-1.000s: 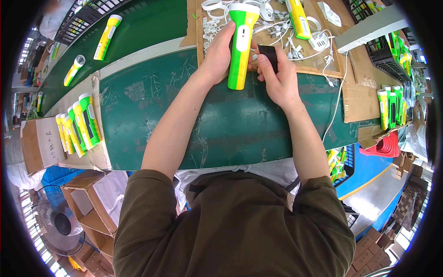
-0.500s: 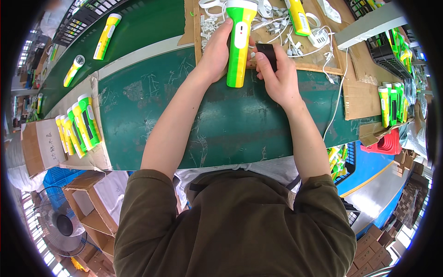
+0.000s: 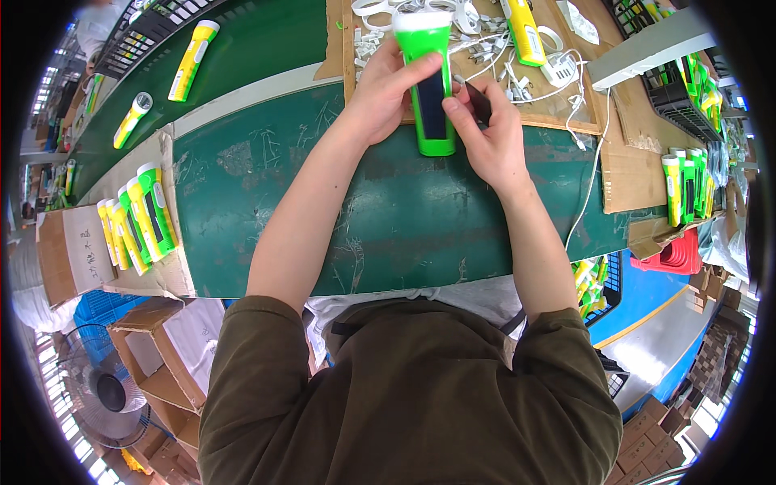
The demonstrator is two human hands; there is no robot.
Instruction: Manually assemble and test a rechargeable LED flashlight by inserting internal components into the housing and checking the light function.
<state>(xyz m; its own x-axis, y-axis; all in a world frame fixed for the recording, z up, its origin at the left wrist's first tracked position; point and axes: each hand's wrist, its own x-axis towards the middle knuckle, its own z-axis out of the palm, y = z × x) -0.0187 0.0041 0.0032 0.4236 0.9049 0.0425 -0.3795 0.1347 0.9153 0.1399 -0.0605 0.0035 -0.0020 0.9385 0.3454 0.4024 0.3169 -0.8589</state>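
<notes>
My left hand (image 3: 378,99) is closed round a green flashlight (image 3: 437,77) with a white head, its thumb lying across the front. The flashlight's head points away from me, and a long dark panel runs down the side facing up. My right hand (image 3: 491,133) grips a small black rectangular piece (image 3: 478,103) between thumb and fingers; what kind it is I cannot make out. Its thumb tip meets the flashlight's right edge. Both hands are above the green tabletop (image 3: 404,218), at the near edge of a wooden tray (image 3: 558,123) of white cables and connectors.
A yellow flashlight (image 3: 524,34) and a white multi-port charger (image 3: 558,70) lie in the tray. Several flashlights (image 3: 137,212) rest on cardboard at left, and two lie on the far green belt (image 3: 250,48). More flashlights (image 3: 687,190) stand at right, near a grey metal bar (image 3: 651,47).
The flashlight has been turned in my left hand: its yellow-green side with the button has given way to the dark panel. My left thumb now crosses it, and my right thumb has come against it.
</notes>
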